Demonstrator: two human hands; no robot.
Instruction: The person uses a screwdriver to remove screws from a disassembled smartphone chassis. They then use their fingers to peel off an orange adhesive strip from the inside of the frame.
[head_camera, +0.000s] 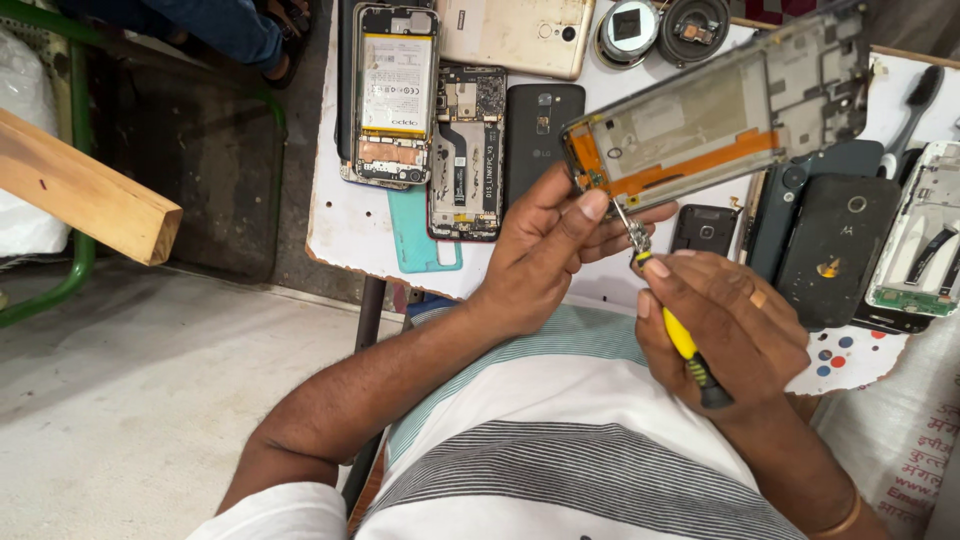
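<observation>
We can't make out the screwdriver tip where it meets the opened phone frame's lower corner, and our right hand hides most of the yellow-black handle it's closed around. Our left hand pinches that frame, bare metal with an orange flex strip, raised just above both hands and cut off top right. Beyond the hands: white worktable with chipped edge, more opened phones, black back covers; concrete floor to our left.

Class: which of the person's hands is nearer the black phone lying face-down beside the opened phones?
Left. The left hand is just below the black phone; the right hand is farther right, holding the screwdriver.
</observation>
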